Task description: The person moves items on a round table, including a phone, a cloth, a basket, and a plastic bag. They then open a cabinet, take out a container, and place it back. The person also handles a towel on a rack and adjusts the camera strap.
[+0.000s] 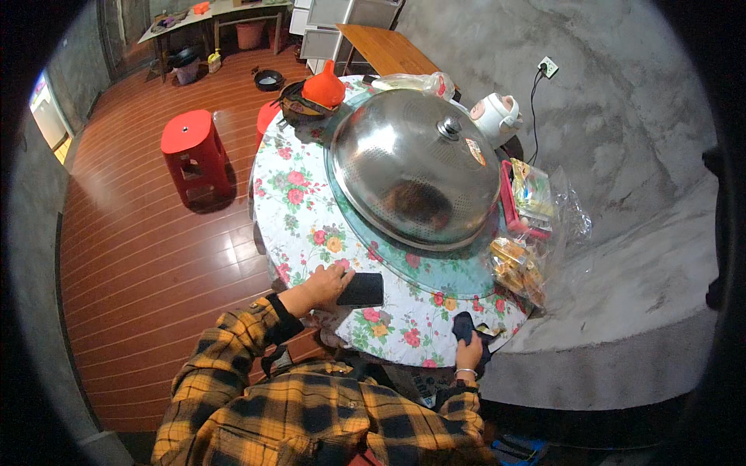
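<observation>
A black smartphone [367, 290] is at the near left edge of the round table, flat or nearly so. My left hand [327, 285] has its fingers at the phone's left end, gripping it there. Close to the table's near right edge, my right hand [470, 352] holds a dark, soft-looking item [464, 326], perhaps cloth. More dark material with a yellowish bit lies beside that hand; its shape is hard to make out. A flowered tablecloth [402, 317] covers the table beneath both hands.
A large domed metal lid [402, 157] sits on a glass turntable [373, 250]. Around it are an orange funnel [325, 87], a white kettle-like pot [495, 119], a pink tray [510, 201] and bagged food [516, 265]. A red plastic stool [189, 140] stands left; a wall socket [548, 67] has a cord.
</observation>
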`<state>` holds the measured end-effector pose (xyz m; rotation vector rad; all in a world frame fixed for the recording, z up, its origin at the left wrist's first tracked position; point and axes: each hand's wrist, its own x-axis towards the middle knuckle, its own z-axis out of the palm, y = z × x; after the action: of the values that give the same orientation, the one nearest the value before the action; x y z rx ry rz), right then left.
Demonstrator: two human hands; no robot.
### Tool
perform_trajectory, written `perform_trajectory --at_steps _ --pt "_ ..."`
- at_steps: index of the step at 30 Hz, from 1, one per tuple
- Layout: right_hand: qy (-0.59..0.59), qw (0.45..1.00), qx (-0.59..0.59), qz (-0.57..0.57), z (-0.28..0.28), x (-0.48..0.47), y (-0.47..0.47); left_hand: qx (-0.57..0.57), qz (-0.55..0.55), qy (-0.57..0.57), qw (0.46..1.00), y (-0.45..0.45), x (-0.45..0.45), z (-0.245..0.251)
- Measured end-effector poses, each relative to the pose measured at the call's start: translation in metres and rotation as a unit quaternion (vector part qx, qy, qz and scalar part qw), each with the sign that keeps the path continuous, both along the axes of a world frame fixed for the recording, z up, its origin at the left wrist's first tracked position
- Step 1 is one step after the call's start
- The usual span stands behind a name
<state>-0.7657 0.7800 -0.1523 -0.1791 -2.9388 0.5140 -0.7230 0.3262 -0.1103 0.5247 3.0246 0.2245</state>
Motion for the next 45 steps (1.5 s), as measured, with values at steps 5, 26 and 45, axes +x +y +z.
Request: perform_trajectory --at_steps 5,26,45 --pt "0.029 0.984 0.011 0.177 0.015 0.015 -0.074 -0.017 0.013 0.052 0.998 0.023 -0.006 -0.011" --pt "-0.066 0.791 -0.306 0.525 0.102 0.031 -0.402 0.503 0.229 -0.141 0.821 -0.041 0.064 0.009" --pt "0.052 0.861 0.087 0.499 0.000 0.015 -0.546 0.642 0.374 -0.172 0.646 -0.189 0.190 0.033"
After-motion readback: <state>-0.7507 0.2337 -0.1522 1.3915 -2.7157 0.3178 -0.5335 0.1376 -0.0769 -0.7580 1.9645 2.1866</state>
